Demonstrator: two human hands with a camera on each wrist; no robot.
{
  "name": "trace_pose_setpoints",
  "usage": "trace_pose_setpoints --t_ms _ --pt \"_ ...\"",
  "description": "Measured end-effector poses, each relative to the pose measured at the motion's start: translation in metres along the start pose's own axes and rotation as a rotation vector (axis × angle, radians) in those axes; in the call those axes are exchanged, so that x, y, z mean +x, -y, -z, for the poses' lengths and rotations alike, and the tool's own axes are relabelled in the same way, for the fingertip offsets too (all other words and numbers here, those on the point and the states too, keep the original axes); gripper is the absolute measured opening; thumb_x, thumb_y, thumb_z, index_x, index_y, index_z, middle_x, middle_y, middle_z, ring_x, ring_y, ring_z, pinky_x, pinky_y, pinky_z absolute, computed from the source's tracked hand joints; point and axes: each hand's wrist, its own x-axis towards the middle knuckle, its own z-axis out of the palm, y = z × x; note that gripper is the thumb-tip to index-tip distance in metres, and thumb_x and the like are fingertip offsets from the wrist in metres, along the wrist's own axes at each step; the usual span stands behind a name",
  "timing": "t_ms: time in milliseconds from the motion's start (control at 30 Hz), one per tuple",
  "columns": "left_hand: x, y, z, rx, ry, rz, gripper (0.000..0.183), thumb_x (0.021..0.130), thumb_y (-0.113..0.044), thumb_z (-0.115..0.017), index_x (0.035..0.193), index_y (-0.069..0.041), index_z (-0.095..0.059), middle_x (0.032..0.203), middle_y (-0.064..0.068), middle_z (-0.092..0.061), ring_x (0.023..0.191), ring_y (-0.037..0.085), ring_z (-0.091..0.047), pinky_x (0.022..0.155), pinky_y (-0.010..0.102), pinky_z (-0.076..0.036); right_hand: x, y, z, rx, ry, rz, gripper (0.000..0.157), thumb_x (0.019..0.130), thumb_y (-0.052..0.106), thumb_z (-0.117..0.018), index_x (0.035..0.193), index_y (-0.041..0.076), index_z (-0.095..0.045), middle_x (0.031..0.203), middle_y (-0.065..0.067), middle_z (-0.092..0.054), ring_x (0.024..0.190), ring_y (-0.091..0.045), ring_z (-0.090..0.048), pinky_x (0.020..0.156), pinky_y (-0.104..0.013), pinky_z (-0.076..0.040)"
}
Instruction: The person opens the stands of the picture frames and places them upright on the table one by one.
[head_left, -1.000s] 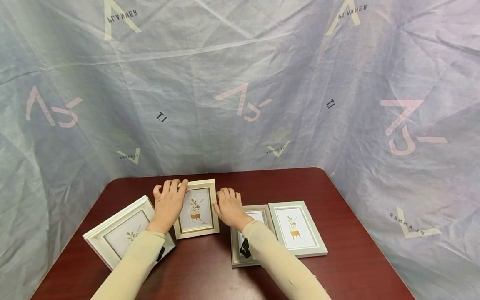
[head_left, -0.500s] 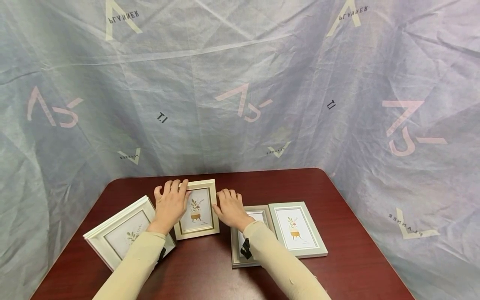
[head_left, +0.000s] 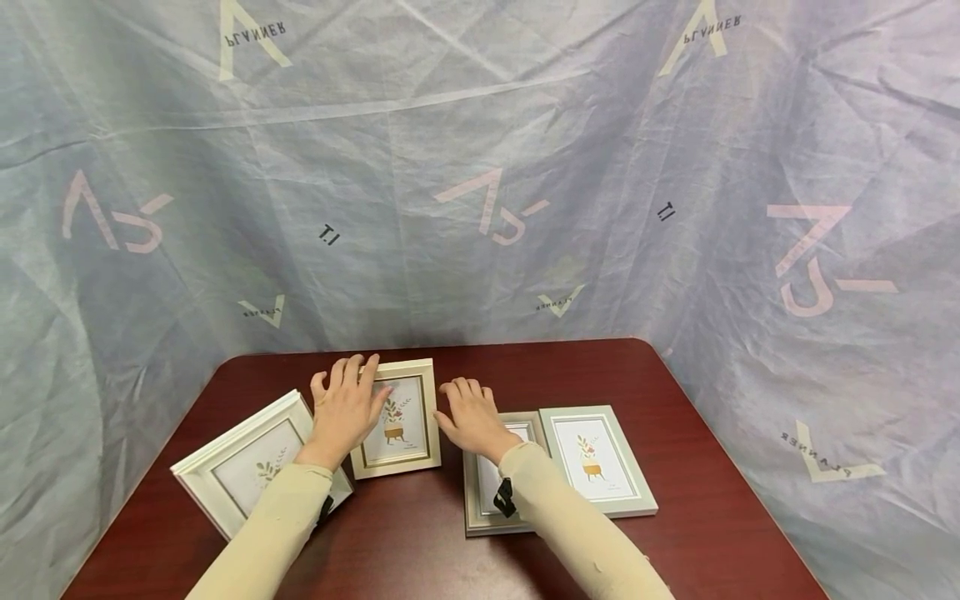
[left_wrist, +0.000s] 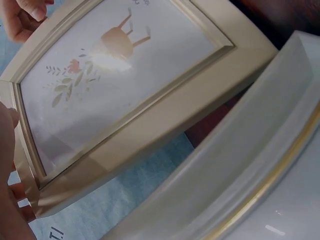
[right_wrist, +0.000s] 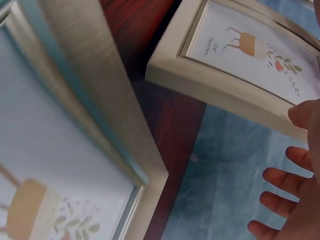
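Observation:
A cream picture frame (head_left: 433,417) with a potted-plant print stands leaning back in the middle of the table. My left hand (head_left: 341,417) is at its upper left corner, fingers loosely bent at the top edge and thumb spread over the front. In the left wrist view the thumb (left_wrist: 13,117) lies close to the frame's edge. My right hand (head_left: 471,417) is just right of the frame; in the right wrist view its fingers (right_wrist: 277,202) are spread and hold nothing, with the thumb near the frame's edge.
A white picture frame (head_left: 197,482) stands at an angle on the left, partly behind my left forearm. To the right are a grey-beige frame (head_left: 472,500), partly hidden by my right arm, and a pale green frame (head_left: 633,467) beside it. A printed grey cloth (head_left: 420,275) hangs behind the table (head_left: 405,550).
My left thumb has spread out over the print, away from the fingers. My right hand has shifted slightly right, off the frame's side. The frames stay where they were.

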Motion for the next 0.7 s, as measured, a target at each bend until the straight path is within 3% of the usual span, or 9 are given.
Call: trace_pose_setpoints --t_ms 433,700 --pt "-0.003 -0.027 0.012 -0.090 -0.035 -0.044 0.065 0.085 -0.043 -0.056 0.136 -0.008 -0.035 0.124 0.018 -0.040 0.114 0.034 -0.036 0.083 0.056 -0.021 -0.016 -0.029 0.014 -0.061 -0.004 0.046 0.037 0.089 0.035 -0.054 0.118 0.013 -0.048 0.118 -0.008 -0.047 0.112 -0.026 -0.040 0.088 -0.043 -0.032" --pt "-0.012 -0.048 0.008 -0.128 -0.043 -0.112 0.063 0.084 -0.043 -0.055 0.134 -0.008 -0.037 0.124 0.017 -0.042 0.113 0.033 -0.037 0.084 0.056 -0.023 -0.023 -0.049 0.017 -0.117 0.080 0.056 0.039 0.089 0.034 -0.053 0.121 0.013 -0.047 0.122 -0.009 -0.044 0.115 -0.027 -0.036 0.088 -0.045 -0.029"
